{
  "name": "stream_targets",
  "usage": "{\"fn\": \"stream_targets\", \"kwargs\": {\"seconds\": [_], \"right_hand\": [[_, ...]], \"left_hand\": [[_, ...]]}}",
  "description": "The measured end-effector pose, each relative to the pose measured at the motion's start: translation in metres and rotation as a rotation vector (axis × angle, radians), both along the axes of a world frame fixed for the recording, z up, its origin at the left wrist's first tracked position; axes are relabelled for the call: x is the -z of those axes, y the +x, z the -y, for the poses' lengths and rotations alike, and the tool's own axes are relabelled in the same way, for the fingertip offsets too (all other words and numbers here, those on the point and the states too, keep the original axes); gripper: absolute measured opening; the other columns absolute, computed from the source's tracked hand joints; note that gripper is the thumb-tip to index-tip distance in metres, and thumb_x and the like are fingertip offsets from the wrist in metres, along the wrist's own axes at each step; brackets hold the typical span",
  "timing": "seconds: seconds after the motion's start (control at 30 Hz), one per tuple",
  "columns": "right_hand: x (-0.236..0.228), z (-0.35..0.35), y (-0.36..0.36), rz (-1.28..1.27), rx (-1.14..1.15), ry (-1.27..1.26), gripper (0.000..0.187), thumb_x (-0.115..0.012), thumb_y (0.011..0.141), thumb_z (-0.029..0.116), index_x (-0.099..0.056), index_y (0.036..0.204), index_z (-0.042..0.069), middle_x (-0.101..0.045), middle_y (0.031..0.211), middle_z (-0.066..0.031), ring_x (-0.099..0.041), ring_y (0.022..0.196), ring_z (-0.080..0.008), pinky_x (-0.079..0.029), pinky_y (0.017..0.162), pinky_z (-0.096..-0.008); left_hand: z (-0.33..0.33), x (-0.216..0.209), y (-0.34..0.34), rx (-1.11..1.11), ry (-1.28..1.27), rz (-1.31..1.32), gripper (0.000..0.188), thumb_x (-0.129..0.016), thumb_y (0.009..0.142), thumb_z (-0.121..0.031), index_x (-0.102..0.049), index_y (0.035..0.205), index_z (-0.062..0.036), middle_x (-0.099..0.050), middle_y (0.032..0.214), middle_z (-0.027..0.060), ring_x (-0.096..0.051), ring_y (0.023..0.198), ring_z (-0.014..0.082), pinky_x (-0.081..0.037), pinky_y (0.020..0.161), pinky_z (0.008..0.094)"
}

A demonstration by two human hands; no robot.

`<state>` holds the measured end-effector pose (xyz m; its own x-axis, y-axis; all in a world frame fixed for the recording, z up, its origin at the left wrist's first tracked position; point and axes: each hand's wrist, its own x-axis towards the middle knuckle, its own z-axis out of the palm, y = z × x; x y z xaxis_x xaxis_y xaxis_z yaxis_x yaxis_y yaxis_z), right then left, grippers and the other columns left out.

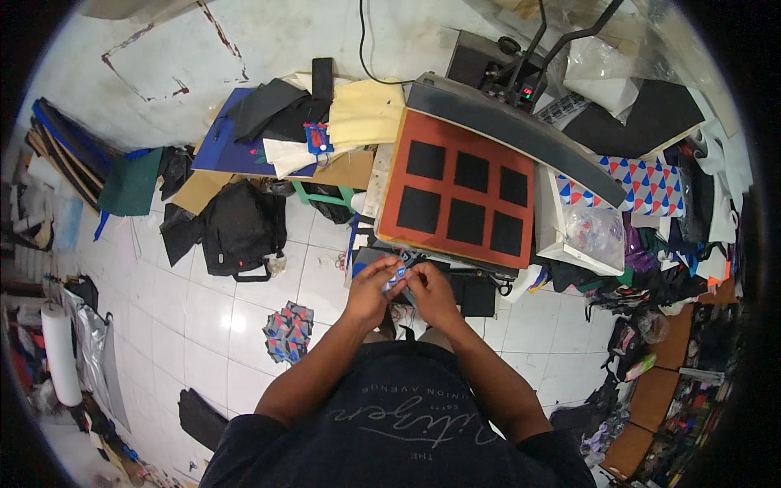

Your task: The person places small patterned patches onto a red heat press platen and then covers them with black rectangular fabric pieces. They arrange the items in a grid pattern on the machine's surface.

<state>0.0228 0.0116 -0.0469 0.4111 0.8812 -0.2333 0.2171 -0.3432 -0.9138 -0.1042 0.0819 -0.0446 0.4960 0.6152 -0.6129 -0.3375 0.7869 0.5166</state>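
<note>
My left hand (373,290) and my right hand (431,294) are close together in front of my body, at the near edge of a heat press. Both are closed, fingertips pinching a small blue, white and grey printed piece (399,275); its kind is too small to tell. Beyond them lies the press's orange-red pad (447,175), with several black squares (419,210) laid on it in two rows. The press's dark upper plate (504,130) is swung up at an angle over the far right side of the pad.
Grey, red and blue printed pieces (288,332) lie piled on the tiled floor, left of my arms. A black backpack (242,228) stands farther left. Yellow cloth (366,112) and a phone (323,77) lie left of the press. A white box (582,248) with clear plastic sits right.
</note>
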Motion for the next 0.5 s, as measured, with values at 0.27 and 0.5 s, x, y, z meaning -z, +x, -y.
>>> {"fn": "stream_targets", "kwargs": {"seconds": [0.27, 0.5], "right_hand": [[0.020, 0.008, 0.003, -0.160, 0.051, 0.028, 0.024, -0.057, 0.093, 0.026, -0.057, 0.098, 0.003, -0.062, 0.086, -0.0114, -0.060, 0.079, -0.0197, -0.046, 0.071, -0.0334], [-0.018, 0.011, 0.020, 0.165, -0.020, 0.185, 0.022, -0.062, 0.088, 0.023, -0.060, 0.100, 0.005, -0.061, 0.088, -0.0115, -0.062, 0.079, -0.0234, -0.048, 0.072, -0.0359]], "left_hand": [[0.003, 0.003, 0.001, 0.109, 0.083, -0.075, 0.020, -0.063, 0.086, -0.011, -0.057, 0.105, -0.0050, -0.062, 0.101, 0.0064, -0.059, 0.093, 0.0156, -0.049, 0.077, 0.0285], [0.002, -0.002, 0.002, 0.185, 0.120, -0.171, 0.017, -0.062, 0.087, -0.010, -0.059, 0.103, -0.0051, -0.064, 0.095, 0.0054, -0.061, 0.085, 0.0152, -0.050, 0.076, 0.0282]]}}
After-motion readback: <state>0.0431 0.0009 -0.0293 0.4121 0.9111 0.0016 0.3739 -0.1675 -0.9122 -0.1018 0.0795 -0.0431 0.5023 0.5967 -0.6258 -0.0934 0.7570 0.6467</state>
